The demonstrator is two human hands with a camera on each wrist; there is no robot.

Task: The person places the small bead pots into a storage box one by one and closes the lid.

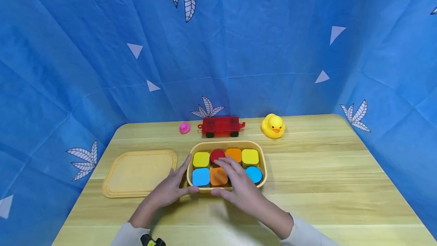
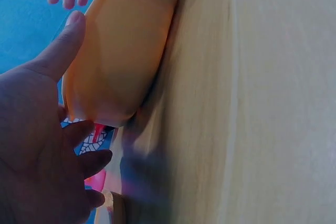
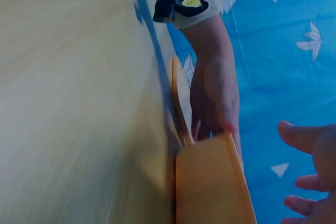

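A tan box with rounded corners holds several coloured blocks in two rows, among them a round red block and an orange block. My left hand holds the box's near left corner, thumb along the front rim and fingers by the left end. Above the box's front side hovers my right hand, fingers spread over the blocks and holding nothing. It partly hides a block in the front row. In the left wrist view, the left thumb touches the box rim.
A flat tan lid-like piece lies left of the box. Behind the box stand a red toy wagon, a small pink duck and a yellow duck. A blue patterned cloth hangs behind the wooden table.
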